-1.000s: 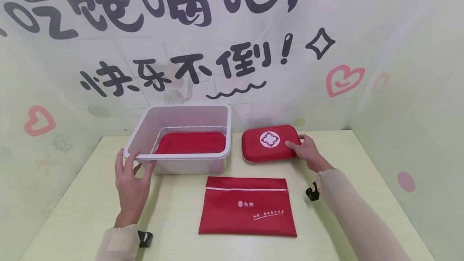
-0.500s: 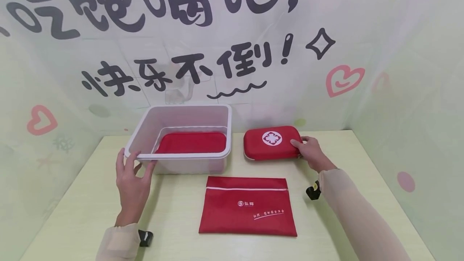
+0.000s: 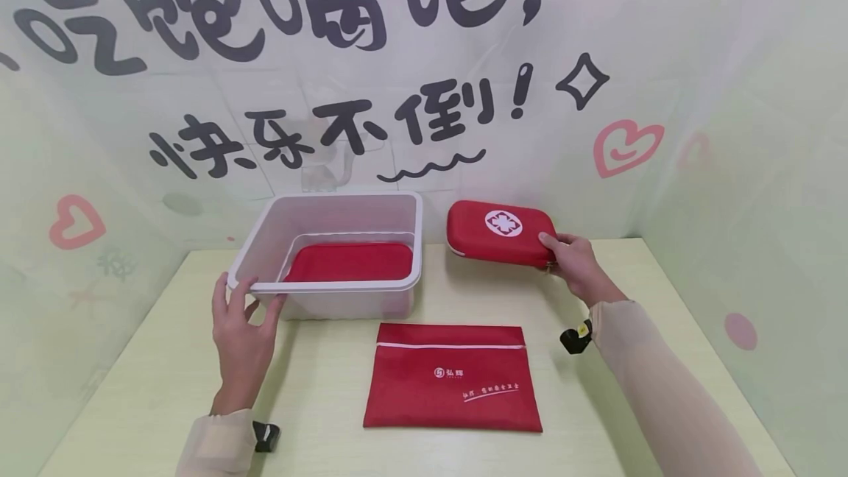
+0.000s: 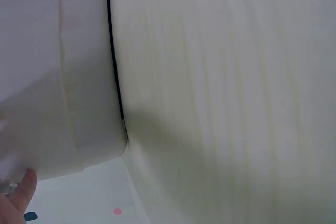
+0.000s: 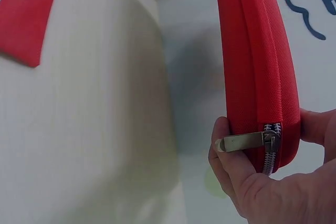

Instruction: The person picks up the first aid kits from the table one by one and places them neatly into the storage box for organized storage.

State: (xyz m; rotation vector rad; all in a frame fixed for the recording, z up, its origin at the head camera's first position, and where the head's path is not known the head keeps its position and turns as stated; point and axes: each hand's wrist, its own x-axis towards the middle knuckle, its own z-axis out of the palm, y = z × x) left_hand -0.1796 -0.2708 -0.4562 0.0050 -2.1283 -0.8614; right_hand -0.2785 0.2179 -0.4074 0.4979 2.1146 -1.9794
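Note:
My right hand grips a red zippered first-aid case by its right end, thumb on top and fingers beneath. The case is raised over the table and carries a white round emblem with a cross. In the right wrist view its metal zipper pull hangs by my fingers. At the left, my left hand holds the front left corner of a white plastic bin by the rim. Inside the bin lies a flat red item. A flat red zippered pouch with white print rests on the table in front.
The light wooden table meets a printed wall sheet behind the bin, with more sheeting on both sides. Small black wrist cameras show below each hand. The bin's right wall stands just left of the raised case.
The first-aid case has been lifted up off the table by my right hand, tilting with its left end higher. My left hand and the bin stay where they were.

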